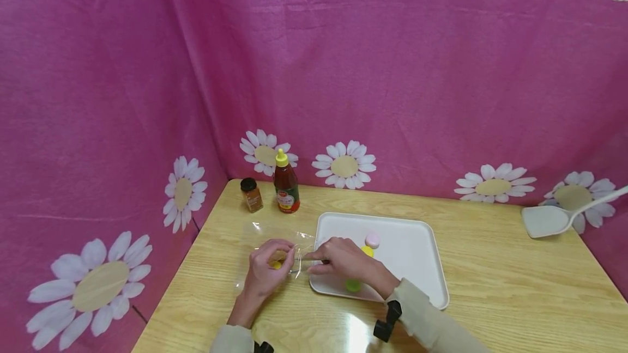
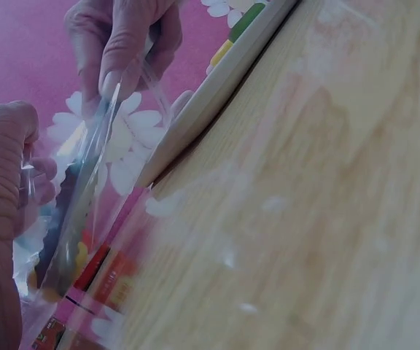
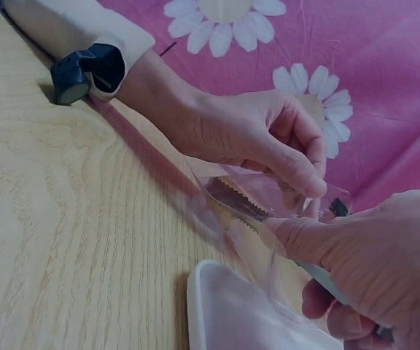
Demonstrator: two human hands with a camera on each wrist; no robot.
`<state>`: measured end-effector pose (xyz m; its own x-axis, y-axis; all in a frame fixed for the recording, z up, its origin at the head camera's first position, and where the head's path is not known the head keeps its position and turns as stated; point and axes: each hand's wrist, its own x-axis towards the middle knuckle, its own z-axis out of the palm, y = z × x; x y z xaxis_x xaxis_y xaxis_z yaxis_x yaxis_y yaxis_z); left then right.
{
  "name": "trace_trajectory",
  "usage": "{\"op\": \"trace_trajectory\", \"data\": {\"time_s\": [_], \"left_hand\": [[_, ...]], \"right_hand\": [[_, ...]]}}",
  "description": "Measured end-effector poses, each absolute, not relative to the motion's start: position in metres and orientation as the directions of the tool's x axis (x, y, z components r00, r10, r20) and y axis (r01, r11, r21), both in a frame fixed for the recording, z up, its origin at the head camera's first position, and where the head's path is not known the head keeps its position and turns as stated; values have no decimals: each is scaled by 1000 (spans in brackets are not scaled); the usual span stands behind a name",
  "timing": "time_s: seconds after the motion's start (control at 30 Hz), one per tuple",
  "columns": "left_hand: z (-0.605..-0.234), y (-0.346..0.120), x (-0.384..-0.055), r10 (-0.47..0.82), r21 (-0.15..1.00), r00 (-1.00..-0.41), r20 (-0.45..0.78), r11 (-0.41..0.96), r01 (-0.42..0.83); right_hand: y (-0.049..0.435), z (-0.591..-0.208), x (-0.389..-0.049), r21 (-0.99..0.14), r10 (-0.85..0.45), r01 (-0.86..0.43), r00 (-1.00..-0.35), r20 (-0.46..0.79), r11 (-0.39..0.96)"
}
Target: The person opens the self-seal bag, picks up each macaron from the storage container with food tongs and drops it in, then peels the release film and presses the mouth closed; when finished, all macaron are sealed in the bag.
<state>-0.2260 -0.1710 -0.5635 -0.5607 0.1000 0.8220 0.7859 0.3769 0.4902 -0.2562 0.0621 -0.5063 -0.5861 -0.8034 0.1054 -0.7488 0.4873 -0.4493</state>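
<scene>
My left hand (image 1: 269, 268) pinches the mouth of a clear plastic bag (image 3: 257, 248) between thumb and fingertips. My right hand (image 1: 343, 260) grips metal tongs (image 3: 228, 193), whose serrated ends reach inside the bag. A yellow round piece (image 1: 276, 264) shows through the plastic by the left hand, partly hidden by its fingers. Under the right forearm is a white tray (image 1: 407, 255). On it lie a pink macaron-like piece (image 1: 373, 240), a yellow one (image 1: 367, 250) and a green one (image 1: 353, 285), the latter two partly covered by the right hand and wrist.
Behind the bag stand a red sauce bottle (image 1: 287, 187) with a yellow cap and a small black-lidded spice jar (image 1: 252, 196). A white spatula (image 1: 547, 221) lies at the far right. Pink flowered cloth (image 1: 417, 97) borders the wooden table (image 1: 500, 282).
</scene>
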Motion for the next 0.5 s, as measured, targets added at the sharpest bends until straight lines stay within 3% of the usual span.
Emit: {"op": "trace_trajectory", "data": {"time_s": [0.5], "left_hand": [[-563, -169, -225, 90, 453, -519, 850, 377, 808]], "right_hand": [[37, -516, -256, -404, -773, -747, -620, 137, 528]]}}
